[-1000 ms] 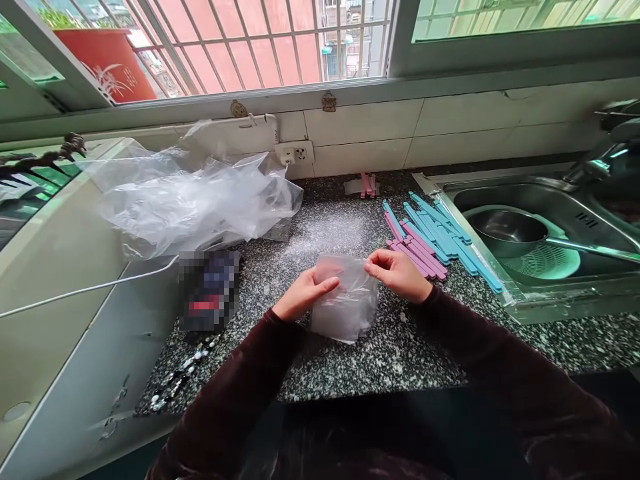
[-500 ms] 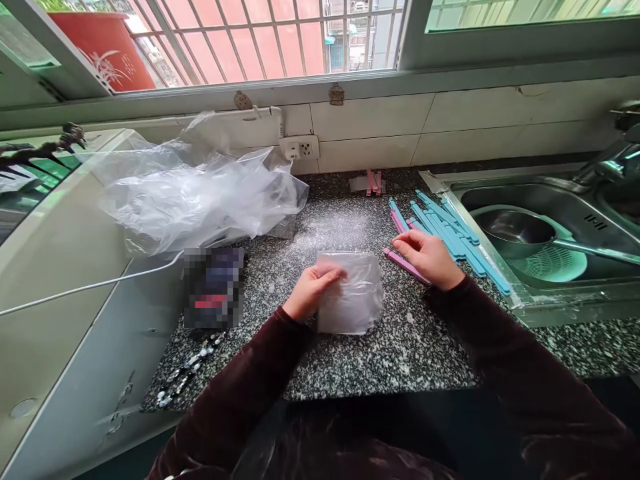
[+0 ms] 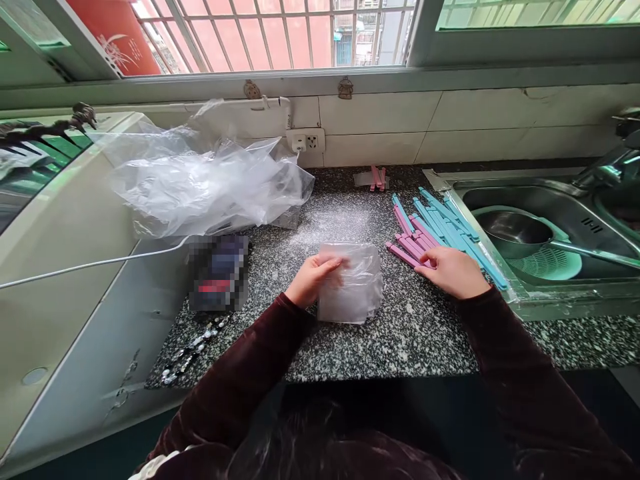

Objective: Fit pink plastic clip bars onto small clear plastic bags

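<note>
My left hand (image 3: 310, 280) is closed on a small stack of clear plastic bags (image 3: 353, 293), its thumb on top and its fingers showing faintly through the film. The stack is held just over or on the speckled counter. To the right, my right hand (image 3: 454, 272) has its thumb and fingertips pinched at the near end of a pink sealing clip (image 3: 403, 255), which lies among several other pink ones. Long teal sealing clips (image 3: 453, 230) are heaped just beyond that hand, beside the sink.
A heap of crumpled clear plastic (image 3: 210, 187) fills the back left. Nearer stand a blurred-out dark object (image 3: 219, 275) and a beaded string (image 3: 195, 350). Short pink clips (image 3: 379, 178) lie by the wall. In the sink (image 3: 590, 193) are a pan (image 3: 515, 227) and a green strainer (image 3: 560, 260).
My right hand has moved right and down, uncovering several pink clips, and its fingertips now meet one of them. My left hand still holds the bags. The view has shifted slightly.
</note>
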Demonstrator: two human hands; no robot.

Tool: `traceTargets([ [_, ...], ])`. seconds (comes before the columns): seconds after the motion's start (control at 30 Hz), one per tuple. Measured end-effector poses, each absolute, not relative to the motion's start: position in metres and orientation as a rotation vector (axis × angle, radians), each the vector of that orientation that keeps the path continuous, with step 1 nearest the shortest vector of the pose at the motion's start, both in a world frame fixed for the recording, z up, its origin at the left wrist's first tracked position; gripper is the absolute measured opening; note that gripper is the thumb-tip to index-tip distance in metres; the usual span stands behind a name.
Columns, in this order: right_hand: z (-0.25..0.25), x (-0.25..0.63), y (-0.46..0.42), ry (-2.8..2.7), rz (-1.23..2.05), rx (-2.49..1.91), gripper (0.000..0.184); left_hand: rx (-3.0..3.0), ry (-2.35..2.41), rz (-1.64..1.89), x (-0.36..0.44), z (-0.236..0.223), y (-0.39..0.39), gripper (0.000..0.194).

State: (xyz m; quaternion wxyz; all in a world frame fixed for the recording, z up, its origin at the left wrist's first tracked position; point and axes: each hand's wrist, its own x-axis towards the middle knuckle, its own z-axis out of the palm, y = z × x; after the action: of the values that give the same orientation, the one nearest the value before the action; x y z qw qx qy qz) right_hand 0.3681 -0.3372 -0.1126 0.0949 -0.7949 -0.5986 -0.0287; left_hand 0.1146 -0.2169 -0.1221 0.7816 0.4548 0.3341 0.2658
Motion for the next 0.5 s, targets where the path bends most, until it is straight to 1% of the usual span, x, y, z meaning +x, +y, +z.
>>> traceTargets([
  [0.13, -0.116, 0.367, -0.336, -1.86, -0.207, -2.367, 0.022, 1.024, 0.692, 0.522, 0.11, -0.12, -0.215, 0.032],
  [0.3, -0.118, 0.362, -0.333, -1.844, -0.129, -2.409, 0.024, 0.994, 0.662, 0.522, 0.108, -0.12, -0.215, 0.033],
  [0.4, -0.118, 0.357, -0.331, -1.803, -0.251, -2.32, 0.024, 0.968, 0.641, 0.55, 0.11, -0.124, -0.214, 0.037],
  [0.5, -0.112, 0.35, -0.326, -1.714, -0.37, -2.142, 0.022, 0.95, 0.65, 0.575, 0.112, -0.13, -0.213, 0.039],
])
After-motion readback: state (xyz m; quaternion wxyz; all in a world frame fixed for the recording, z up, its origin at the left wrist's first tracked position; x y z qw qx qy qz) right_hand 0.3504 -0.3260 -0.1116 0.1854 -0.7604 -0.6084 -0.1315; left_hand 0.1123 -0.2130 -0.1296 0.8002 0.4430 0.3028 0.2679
